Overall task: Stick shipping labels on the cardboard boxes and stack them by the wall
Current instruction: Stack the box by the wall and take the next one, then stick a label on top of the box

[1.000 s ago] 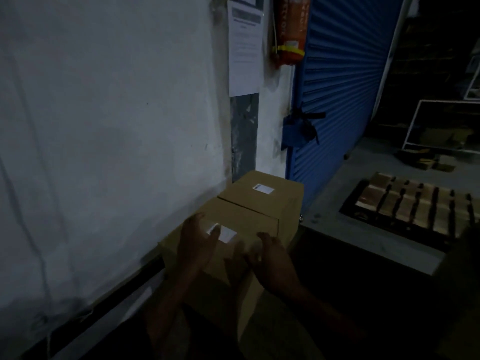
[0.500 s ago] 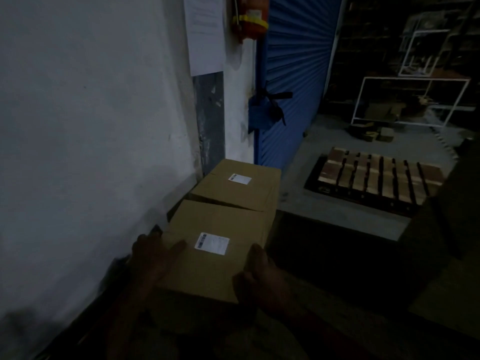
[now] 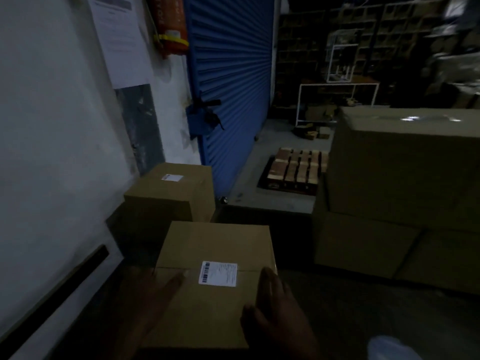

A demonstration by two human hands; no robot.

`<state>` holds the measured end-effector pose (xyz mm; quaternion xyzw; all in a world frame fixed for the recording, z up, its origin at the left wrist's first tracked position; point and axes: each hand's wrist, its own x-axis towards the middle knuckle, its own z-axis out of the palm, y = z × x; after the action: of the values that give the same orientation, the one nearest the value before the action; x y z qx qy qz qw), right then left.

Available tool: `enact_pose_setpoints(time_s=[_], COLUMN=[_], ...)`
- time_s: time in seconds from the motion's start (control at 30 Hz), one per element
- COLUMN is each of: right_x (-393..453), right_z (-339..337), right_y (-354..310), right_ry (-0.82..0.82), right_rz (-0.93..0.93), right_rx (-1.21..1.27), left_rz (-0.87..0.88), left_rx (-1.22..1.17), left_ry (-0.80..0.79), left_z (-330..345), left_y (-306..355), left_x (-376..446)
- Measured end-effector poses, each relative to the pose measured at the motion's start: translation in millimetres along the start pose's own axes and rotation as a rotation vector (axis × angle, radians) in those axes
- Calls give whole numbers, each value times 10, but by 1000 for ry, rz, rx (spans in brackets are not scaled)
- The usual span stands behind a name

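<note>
Although the light is poor, the layout reads plainly enough: the white wall (image 3: pixel 59 141) fills the left, the blue roller shutter (image 3: pixel 233 81) stands beyond it, and a stack of large unlabelled cartons (image 3: pixel 400 183) rises on the right, at least three by my count; against the foot of the wall sits one labelled box (image 3: pixel 168 196), and nearer the camera, on the dark floor well out from the wall, is the near box (image 3: pixel 215 279), its shipping label (image 3: pixel 217 273) stuck over the top seam; that makes two labelled boxes and two labels in view. The left hand (image 3: pixel 155 289) lies along the box's left side with fingers straight, holding nothing; the right hand (image 3: pixel 270 302) curls over the right edge, gripping the box. The risk, as I judge it, is a lopsided hold; with only one hand truly gripping, a lift could tip the box leftward and drop it; it could also catch the black strip (image 3: pixel 54 289) at the wall's base; in this gloom it could be set askew on the far box.
</note>
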<state>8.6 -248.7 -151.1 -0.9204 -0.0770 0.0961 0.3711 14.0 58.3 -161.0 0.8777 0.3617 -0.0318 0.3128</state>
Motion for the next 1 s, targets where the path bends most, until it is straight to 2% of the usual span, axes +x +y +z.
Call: enact_pose_setpoints(time_s=[0.1, 0.2, 0.3, 0.5, 0.8, 1.0], right_x=[-445, -848, -1204, -1749, -2111, -2196], right_z=[-381, -801, -1146, -1793, -2551, -2998], right_y=[494, 845, 1246, 1931, 3013, 3644], right_ry=[82, 136, 271, 416, 606, 630], right_rz=[33, 90, 139, 274, 479, 628], right_rx=[28, 35, 25, 82, -12, -55], left_rz=[40, 285, 411, 617, 800, 847], left_rx=[83, 109, 20, -83, 28, -5], left_ry=[-63, 55, -23, -152, -316, -468], left_z=[437, 754, 1123, 1866, 3003, 3664], left_y=[314, 670, 1055, 1851, 2826, 3371], left_x=[-330, -1008, -1545, -2305, -2866, -3193])
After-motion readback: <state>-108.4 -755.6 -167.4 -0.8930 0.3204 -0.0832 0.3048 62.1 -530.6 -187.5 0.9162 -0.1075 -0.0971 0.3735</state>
